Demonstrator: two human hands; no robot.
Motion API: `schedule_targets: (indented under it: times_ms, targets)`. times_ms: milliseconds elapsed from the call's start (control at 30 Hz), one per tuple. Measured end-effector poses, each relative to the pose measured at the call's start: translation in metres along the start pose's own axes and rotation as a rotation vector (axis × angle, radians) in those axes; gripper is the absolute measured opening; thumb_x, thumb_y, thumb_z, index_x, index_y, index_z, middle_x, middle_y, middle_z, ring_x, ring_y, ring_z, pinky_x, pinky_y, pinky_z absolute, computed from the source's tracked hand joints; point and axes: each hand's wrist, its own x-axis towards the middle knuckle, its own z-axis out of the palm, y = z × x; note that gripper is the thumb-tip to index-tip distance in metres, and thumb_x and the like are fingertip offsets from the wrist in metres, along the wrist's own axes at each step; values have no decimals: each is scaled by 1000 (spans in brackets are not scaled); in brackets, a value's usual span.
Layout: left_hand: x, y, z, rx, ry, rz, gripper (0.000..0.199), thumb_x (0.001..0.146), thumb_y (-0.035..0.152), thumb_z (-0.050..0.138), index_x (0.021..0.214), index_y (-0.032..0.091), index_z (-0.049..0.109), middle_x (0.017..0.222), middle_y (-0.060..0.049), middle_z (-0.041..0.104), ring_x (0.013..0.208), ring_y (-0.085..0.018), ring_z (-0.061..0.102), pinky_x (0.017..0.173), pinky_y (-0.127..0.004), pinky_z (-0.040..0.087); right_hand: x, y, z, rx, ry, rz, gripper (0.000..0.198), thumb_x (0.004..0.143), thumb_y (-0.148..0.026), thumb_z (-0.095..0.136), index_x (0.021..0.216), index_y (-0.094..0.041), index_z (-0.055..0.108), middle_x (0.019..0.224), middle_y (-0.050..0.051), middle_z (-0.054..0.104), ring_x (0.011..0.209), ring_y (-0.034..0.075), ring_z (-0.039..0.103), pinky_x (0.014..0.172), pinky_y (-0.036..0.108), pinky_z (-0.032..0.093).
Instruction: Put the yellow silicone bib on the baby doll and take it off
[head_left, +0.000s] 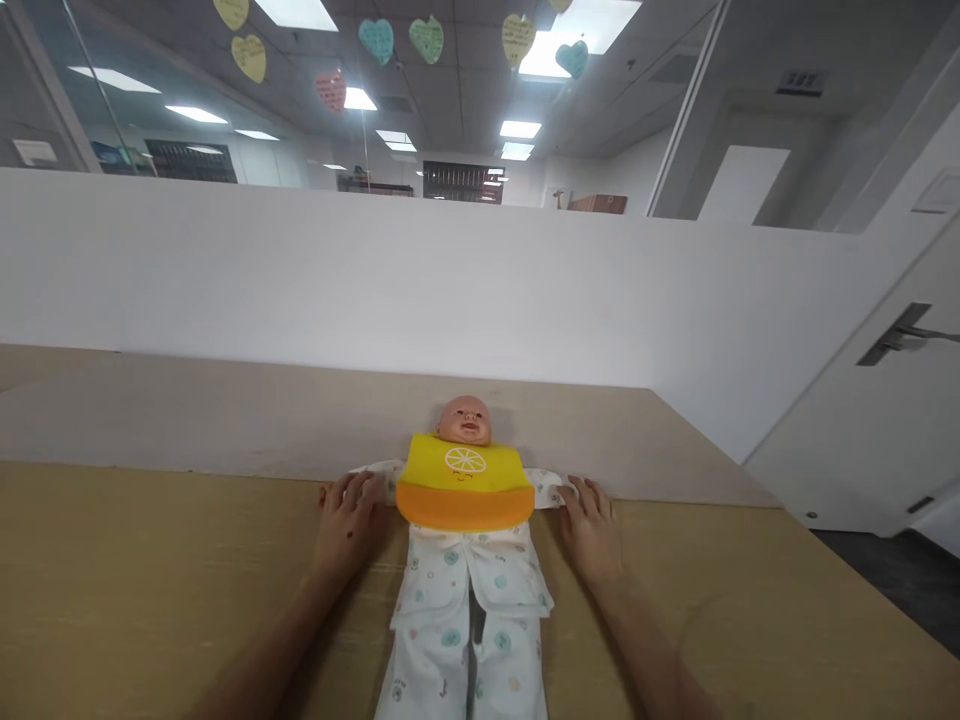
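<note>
A baby doll lies on its back on the table, its head toward the wall and both arms stretched out sideways. Over its chest is a yellow bib with a white citrus slice, a small smiling face and an orange pocket along the bottom. White patterned clothes cover its body and legs. My left hand is closed over the end of the doll's arm on the left. On the other side, my right hand curls around the opposite sleeve's end. Both palms are hidden.
The wooden table has a greyish strip along its far side. Behind it rises a white wall topped by glass with heart-shaped notes. A door with a metal handle stands at the right, beyond the table's edge.
</note>
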Motion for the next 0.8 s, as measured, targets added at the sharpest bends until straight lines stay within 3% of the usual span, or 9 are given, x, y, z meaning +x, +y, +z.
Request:
schedule_targets:
  times_ms: [133, 300, 800]
  targets:
    - [4, 29, -11, -190, -11, 53, 34, 85, 19, 50, 119, 14, 51, 97, -10, 64, 91, -21, 52, 82, -36, 45, -1, -23, -12, 204, -34, -14, 37, 86, -27, 46, 121, -17, 51, 111, 12, 61, 106, 27, 51, 95, 49, 39]
    - [3, 41, -13, -278, -21, 52, 35, 85, 12, 50, 120, 13, 50, 91, -7, 65, 84, -19, 51, 79, -33, 44, -1, -47, -18, 467, -89, -8, 39, 90, -28, 41, 128, -19, 46, 109, 11, 62, 99, 24, 57, 86, 41, 47]
    - [-2, 40, -12, -360, -120, -92, 34, 87, 24, 46, 119, 16, 53, 100, -9, 65, 92, -21, 55, 84, -35, 45, -2, -53, -24, 562, -111, 46, 41, 90, -27, 39, 129, -20, 48, 110, 11, 64, 99, 23, 60, 87, 41, 48]
